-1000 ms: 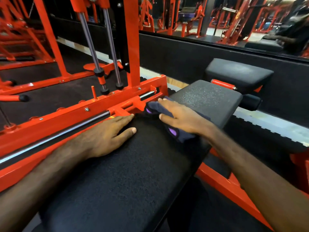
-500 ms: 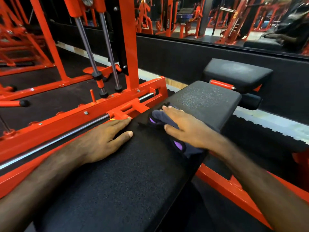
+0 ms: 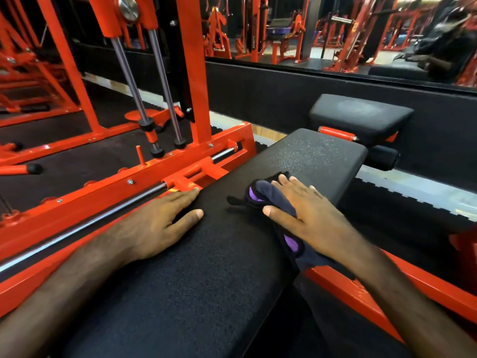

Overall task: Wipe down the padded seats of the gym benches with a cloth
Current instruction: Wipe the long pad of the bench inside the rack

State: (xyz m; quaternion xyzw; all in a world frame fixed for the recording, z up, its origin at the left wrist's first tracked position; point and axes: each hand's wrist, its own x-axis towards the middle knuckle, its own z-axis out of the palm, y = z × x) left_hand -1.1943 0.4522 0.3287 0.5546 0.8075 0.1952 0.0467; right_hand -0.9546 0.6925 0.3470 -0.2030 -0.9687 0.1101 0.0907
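A long black padded bench seat (image 3: 211, 275) runs from the bottom of the view up to the right. On its right side lies a dark navy and purple cloth (image 3: 273, 200). My right hand (image 3: 307, 215) presses flat on the cloth with straight fingers, close to the seat's right edge. My left hand (image 3: 154, 226) rests flat on the seat's left side, fingers straight, fingertips near the orange frame. A second, smaller black pad (image 3: 361, 115) stands beyond the seat's far end.
An orange machine frame with a chrome rail (image 3: 85, 223) runs along the seat's left edge. Two chrome guide rods (image 3: 144, 86) rise behind it. An orange beam (image 3: 361, 288) passes under the seat on the right. A mirror wall (image 3: 335, 29) lies ahead.
My right hand has slid the cloth back toward me and to the right along the seat. My left hand has stayed in place on the left side.
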